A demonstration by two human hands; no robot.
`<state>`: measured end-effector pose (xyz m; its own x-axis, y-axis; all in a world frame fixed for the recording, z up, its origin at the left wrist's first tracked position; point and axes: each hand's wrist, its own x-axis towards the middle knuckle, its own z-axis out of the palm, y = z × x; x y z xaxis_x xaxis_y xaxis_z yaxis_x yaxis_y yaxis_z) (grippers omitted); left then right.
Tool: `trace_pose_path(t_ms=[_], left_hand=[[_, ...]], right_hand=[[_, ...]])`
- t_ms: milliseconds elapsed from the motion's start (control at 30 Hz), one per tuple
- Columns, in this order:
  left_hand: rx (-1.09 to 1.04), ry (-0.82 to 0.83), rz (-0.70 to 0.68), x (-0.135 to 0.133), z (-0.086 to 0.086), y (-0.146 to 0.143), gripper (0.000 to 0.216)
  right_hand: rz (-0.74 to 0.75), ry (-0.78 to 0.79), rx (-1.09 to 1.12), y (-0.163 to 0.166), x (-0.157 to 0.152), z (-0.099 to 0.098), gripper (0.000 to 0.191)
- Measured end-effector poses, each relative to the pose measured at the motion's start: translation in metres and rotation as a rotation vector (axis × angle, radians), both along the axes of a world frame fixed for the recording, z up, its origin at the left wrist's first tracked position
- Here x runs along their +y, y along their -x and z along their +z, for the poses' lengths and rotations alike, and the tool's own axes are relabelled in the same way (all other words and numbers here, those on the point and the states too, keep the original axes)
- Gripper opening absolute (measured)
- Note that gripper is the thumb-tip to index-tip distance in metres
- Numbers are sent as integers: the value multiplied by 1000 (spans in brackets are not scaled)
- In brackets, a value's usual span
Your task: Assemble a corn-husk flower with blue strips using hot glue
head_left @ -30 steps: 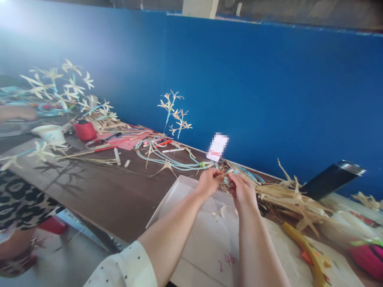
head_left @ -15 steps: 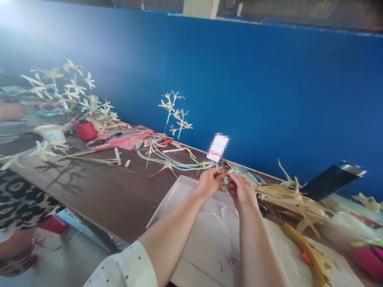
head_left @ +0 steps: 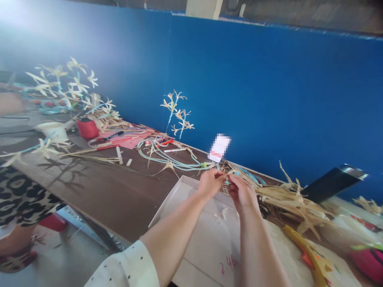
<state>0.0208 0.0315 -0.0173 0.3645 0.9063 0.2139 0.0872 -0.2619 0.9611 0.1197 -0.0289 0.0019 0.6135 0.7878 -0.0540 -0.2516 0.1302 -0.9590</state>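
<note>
My left hand (head_left: 211, 183) and my right hand (head_left: 243, 193) meet above the far edge of a shallow white box (head_left: 191, 247). Fingertips of both are pinched on a small straw-coloured strip (head_left: 227, 174), whose ends the fingers mostly hide. Just behind the hands lie light-blue pieces and thin dried bits. To the right of my right hand is a bundle of dried husk strips (head_left: 284, 197). Two pale husk flower sprays (head_left: 173, 105) with blue-wrapped stems stand upright against the blue wall.
Coiled light-blue tubing (head_left: 167, 161) lies on the brown table (head_left: 128, 191). At right are a black tumbler (head_left: 332, 184) and a yellow glue gun (head_left: 309, 255). Red thread (head_left: 87, 128) and more husk flowers (head_left: 48, 148) are at left, where another person's arm (head_left: 12, 103) shows.
The view has shifted slightly, so the scene sits a little further right. Both hands keep their pinch, with only small finger movement. The other person's arm at left has moved slightly.
</note>
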Motion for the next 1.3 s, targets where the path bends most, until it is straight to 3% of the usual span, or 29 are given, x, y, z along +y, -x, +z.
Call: trace_pose_path(t_ms=[933, 1300], left_hand=[[-86, 51, -36, -3, 8, 4, 23], [-121, 145, -79, -1, 10, 1, 25]], right_hand=[[35, -41, -10, 0, 0, -4, 33], [46, -48, 14, 2, 0, -3, 31]])
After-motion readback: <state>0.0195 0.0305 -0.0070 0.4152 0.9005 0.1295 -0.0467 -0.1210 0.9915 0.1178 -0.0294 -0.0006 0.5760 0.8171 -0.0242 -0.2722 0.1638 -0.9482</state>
